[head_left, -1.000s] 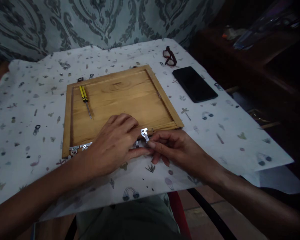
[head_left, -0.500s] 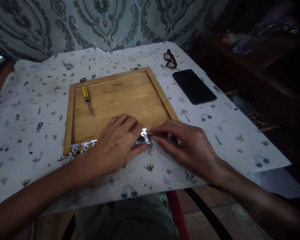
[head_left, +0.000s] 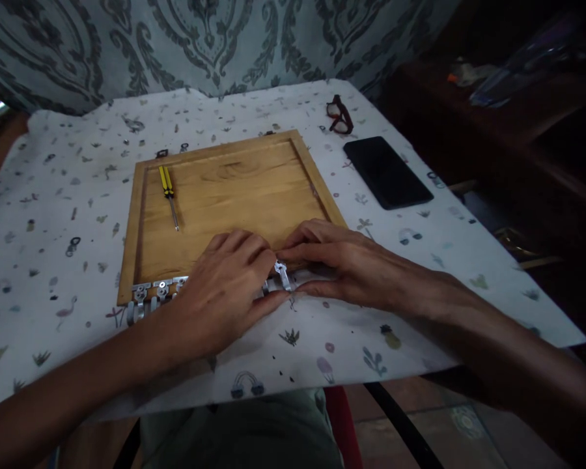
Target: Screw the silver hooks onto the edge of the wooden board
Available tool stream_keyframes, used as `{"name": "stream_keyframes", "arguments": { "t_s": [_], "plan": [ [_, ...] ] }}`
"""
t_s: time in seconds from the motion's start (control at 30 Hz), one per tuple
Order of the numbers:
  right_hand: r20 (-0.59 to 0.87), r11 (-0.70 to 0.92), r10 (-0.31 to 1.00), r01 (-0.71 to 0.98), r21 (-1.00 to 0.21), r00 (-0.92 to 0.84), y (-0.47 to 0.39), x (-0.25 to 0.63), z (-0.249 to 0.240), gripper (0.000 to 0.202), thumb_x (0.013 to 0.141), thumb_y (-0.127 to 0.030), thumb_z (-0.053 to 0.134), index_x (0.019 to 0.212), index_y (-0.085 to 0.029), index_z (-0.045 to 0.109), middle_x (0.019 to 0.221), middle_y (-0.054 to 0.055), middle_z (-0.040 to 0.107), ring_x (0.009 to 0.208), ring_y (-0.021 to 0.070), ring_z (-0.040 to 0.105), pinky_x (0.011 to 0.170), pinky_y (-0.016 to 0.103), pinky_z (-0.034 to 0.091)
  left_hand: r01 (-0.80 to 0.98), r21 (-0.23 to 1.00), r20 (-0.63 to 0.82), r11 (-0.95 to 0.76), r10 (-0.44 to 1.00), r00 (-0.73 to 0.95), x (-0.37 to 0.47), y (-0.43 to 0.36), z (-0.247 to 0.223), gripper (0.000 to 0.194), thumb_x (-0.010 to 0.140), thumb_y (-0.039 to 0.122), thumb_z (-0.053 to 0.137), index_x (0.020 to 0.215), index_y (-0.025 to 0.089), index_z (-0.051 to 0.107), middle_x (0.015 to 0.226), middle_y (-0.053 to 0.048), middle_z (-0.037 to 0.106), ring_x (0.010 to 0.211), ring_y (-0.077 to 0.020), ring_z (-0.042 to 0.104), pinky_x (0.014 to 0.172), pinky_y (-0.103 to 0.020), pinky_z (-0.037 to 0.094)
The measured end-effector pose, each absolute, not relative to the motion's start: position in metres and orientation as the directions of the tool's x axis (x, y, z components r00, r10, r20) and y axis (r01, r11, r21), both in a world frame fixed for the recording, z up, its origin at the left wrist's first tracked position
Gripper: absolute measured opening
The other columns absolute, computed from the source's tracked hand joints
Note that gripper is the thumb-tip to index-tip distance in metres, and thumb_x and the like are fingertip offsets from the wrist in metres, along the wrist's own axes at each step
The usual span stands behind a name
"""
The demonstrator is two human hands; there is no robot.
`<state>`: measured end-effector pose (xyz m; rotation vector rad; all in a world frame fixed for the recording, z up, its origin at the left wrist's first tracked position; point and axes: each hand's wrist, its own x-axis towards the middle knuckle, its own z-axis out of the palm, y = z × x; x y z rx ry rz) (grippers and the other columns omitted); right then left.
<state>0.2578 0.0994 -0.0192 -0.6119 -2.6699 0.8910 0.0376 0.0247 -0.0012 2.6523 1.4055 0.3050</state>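
A framed wooden board lies on the patterned tablecloth. Several metal hooks line its near edge at the left. My left hand curls over that edge, its thumb and fingertips closed at a silver metal hook. From the right, my right hand pinches the same hook, fingers above and thumb at its lower end. Both hands' fingertips nearly meet there. A yellow and black screwdriver rests on the board's left part, its tip toward me.
A black phone or tablet lies right of the board, with brown-framed glasses behind it. The white tablecloth has its near edge close to my lap. Dark furniture stands at the right.
My right hand has moved slightly left and closer around the hook, its fingers now over the hook's top. The hook sits a little lower and more upright. The view has shifted slightly.
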Motion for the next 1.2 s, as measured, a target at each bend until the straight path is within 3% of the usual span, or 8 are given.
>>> {"name": "stream_keyframes", "arguments": {
  "t_s": [0.47,1.2],
  "plan": [
    [0.198,0.743,0.477,0.273,-0.611,-0.856,0.097,0.258,-0.027,0.038,0.094,-0.04,0.063,0.124,-0.017,0.068,0.112,0.013,0.063,0.105,0.0263,0.061,0.087,0.043,0.053,0.833,0.21,0.145,-0.512,0.859,0.492,0.041,0.025,-0.005,0.038,0.087,0.044,0.07,0.107,0.012,0.066,0.105,-0.008,0.069,0.101,-0.0289,0.06,0.085,-0.048,0.051],
    [0.248,0.726,0.496,0.24,-0.645,-0.832,0.098,0.257,-0.034,0.037,0.094,-0.043,0.063,0.122,-0.021,0.07,0.106,0.011,0.065,0.101,0.0239,0.061,0.083,0.039,0.052,0.814,0.299,0.137,-0.498,0.867,0.48,0.041,0.027,-0.004,0.034,0.086,0.038,0.071,0.105,0.01,0.067,0.105,-0.009,0.072,0.099,-0.028,0.064,0.084,-0.047,0.055]
  ]
}}
